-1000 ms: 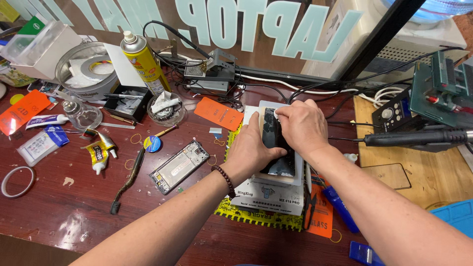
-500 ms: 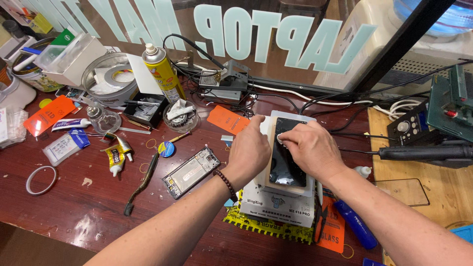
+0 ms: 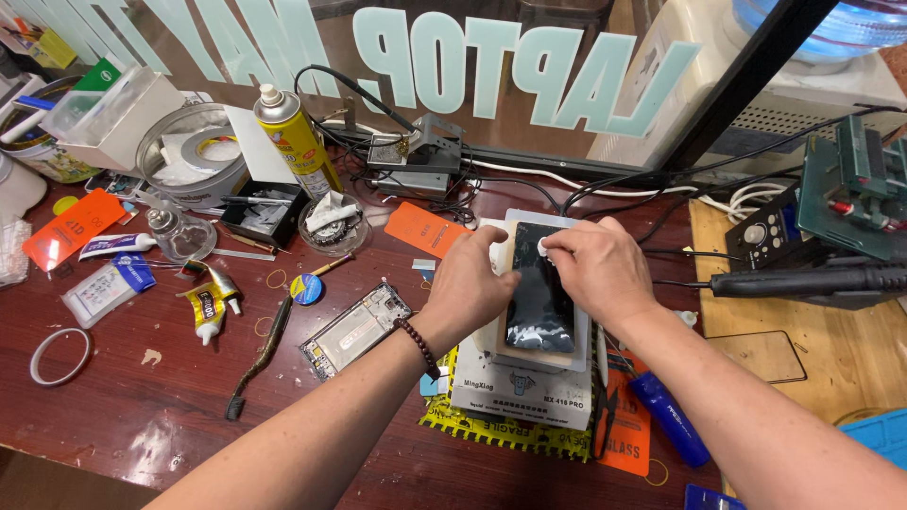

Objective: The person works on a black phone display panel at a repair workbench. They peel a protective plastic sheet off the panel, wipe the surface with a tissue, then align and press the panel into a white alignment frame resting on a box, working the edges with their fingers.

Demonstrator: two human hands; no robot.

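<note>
Black glossy phone screen [image 3: 540, 302] lies on my white heating pad [image 3: 529, 387]; my left hand [image 3: 480, 281] presses its edge, my right hand [image 3: 593, 266] pinches a small white wad [image 3: 545, 247].

Phone screen [image 3: 540, 302] edges hidden under both hands; blue mat [image 3: 883, 436] cut off by right edge.

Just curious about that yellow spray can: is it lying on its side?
No, the spray can stands upright at the back of the table, cap end up, well away from both hands.
</note>
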